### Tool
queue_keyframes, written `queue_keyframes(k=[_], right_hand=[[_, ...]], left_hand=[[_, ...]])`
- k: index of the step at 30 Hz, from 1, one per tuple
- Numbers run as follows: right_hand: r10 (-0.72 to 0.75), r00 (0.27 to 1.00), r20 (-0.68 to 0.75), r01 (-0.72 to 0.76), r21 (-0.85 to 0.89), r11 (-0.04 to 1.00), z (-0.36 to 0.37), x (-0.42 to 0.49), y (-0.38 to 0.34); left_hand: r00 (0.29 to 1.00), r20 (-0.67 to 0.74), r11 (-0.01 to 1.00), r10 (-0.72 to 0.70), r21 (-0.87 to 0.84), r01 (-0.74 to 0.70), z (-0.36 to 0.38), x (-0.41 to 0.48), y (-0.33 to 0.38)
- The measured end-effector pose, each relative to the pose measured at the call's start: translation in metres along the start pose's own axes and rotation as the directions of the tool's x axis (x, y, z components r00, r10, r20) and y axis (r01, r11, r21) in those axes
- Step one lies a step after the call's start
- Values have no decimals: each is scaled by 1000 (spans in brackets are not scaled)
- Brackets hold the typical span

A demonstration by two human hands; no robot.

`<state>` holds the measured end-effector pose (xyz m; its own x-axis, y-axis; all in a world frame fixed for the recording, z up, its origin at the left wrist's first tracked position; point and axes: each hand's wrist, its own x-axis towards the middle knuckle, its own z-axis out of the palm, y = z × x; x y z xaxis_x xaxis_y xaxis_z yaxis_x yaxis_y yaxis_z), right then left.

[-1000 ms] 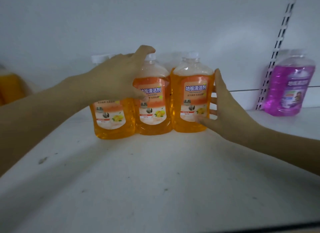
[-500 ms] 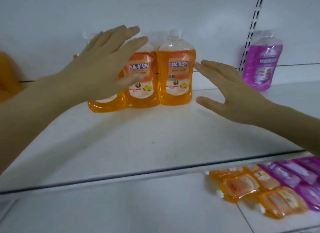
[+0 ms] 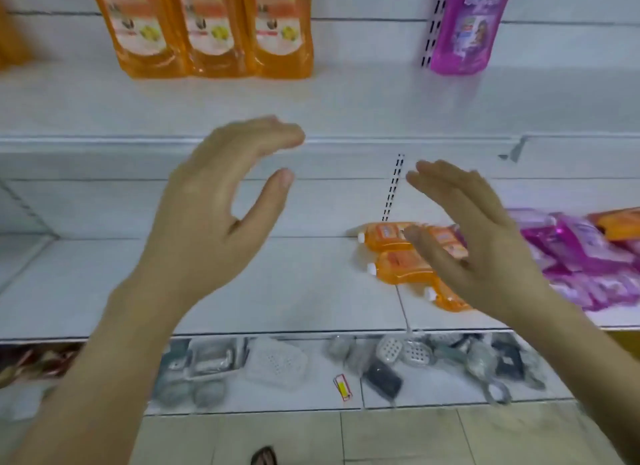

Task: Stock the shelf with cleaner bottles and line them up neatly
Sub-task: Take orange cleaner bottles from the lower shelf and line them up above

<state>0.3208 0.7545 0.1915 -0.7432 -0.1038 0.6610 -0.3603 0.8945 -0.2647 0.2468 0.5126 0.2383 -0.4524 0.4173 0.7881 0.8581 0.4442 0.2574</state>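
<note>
Three orange cleaner bottles (image 3: pixel 214 32) stand touching in a row on the upper shelf (image 3: pixel 346 101), with a purple bottle (image 3: pixel 464 28) well apart to their right. Lower, the left hand (image 3: pixel 214 208) and right hand (image 3: pixel 485 253) hover apart, empty, fingers relaxed. The right one partly hides orange pouches (image 3: pixel 391 236) lying beside purple pouches (image 3: pixel 581 257) on the lower shelf (image 3: pixel 277 284).

Bright, even light; motion blur throughout.

Top left: three orange bottles (image 3: pixel 214 32) upright, touching. Upper right: purple bottle (image 3: pixel 467 28). Mid-frame: left hand (image 3: pixel 207 215), right hand (image 3: pixel 485 250), fingers relaxed, holding nothing.
</note>
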Motion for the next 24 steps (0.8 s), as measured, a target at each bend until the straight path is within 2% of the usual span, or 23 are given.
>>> queue_keyframes(k=[3,5,8,12,18,21,24], right_hand=[[131,991,-18,-129,92,987,1,-69,13],[287,958,5,-284,156,946,5,-115,20],[497,866,59,-497,226,838,15,-178,31],[709,689,151,-723,208,659,31,-237,50],[840,510,188,-860,145,489,58,-277,86],[881,422,213,-906,109,408,73,-280,108],[915,345,211,-938,64,339,83,-277,133]], left_hand=[[982,49,969,-184,-160,190,41,-61,41],[954,101,934,-281,-199,296,68,-94,50],[903,193,884,-384,-204,420,108,-138,61],[798,334,798,-502,-179,576,156,-181,61],[603,439,659,-666,-32,752,218,-208,36],[521,435,608,-734,79,790,252,-208,18],[449,418,535,-789,110,838,284,-195,6]])
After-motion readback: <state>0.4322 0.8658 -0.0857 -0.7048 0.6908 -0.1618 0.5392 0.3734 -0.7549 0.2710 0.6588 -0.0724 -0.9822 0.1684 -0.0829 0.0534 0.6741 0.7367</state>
